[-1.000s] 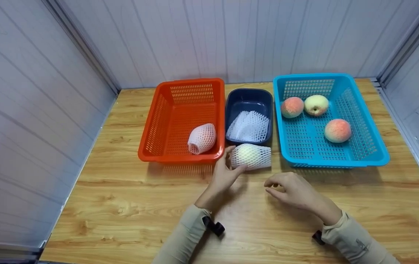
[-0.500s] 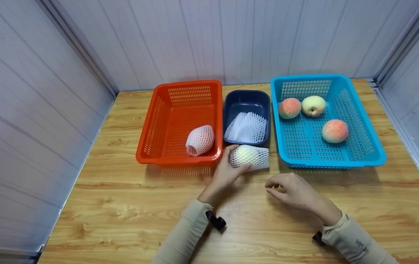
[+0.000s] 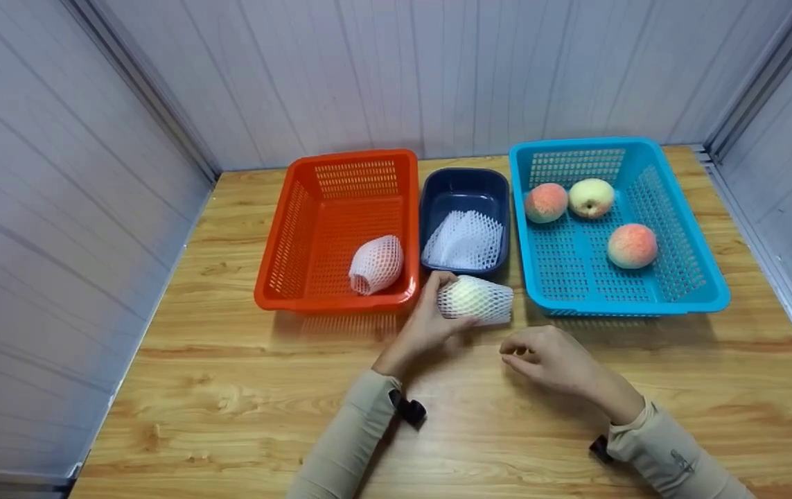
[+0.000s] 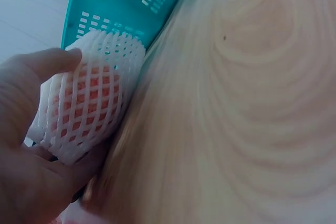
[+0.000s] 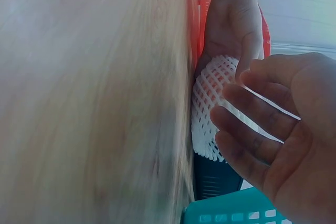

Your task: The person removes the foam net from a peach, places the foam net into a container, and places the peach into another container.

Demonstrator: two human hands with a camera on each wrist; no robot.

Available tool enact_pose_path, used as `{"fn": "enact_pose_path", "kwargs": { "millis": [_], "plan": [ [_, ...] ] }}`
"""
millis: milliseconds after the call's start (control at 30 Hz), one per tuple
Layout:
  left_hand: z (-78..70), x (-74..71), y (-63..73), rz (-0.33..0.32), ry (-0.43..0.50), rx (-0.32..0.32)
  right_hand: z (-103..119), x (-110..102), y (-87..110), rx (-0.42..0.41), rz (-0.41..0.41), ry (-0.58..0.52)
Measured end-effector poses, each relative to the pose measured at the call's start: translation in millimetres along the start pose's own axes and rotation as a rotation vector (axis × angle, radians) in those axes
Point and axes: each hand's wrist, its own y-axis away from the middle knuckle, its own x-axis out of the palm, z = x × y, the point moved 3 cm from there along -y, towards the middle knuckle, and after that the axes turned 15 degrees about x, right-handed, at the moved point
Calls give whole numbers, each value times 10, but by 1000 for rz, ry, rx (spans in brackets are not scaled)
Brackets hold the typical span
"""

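A peach in a white foam net sleeve [image 3: 473,301] lies on the table in front of the small navy bin. My left hand [image 3: 425,322] grips its left end, thumb on the near side and fingers on the far side. In the left wrist view the peach's reddish skin [image 4: 86,100] shows through the mesh, and the sleeve's loose end points away from the palm. To the right, my right hand [image 3: 553,364] holds nothing, its fingers loosely bent over the table. The right wrist view shows those fingers [image 5: 244,142] a little apart.
An orange basket [image 3: 265,277] at the left holds another net-wrapped peach [image 3: 377,265]. The navy bin [image 3: 465,174] contains white foam nets [image 3: 466,240]. At the right, a blue basket [image 3: 711,294] holds three bare peaches [image 3: 632,246]. White panels stand behind and beside the table.
My left hand still holds the wrapped peach, which has turned slightly, its loose sleeve end swinging a little toward me. The right hand stays in place. The head view has shifted slightly.
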Motion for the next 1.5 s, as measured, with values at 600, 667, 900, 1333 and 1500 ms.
{"fn": "enact_pose_path", "kwargs": {
  "millis": [600,667,900,1333,1500],
  "plan": [
    [-2,-22,-63,56,68,34,-8,-8,-25,8,-3,10],
    [-1,-21,-56,48,67,43,-4,-18,-20,7,-10,5],
    [-66,-11,31,47,36,76,38,-55,55,-39,-63,-36],
    [-534,-145,163,39,128,89,105,-201,130,-57,-372,-176],
    [-424,-176,247,40,182,74,118,-220,85,8,-404,-287]
  ]
}}
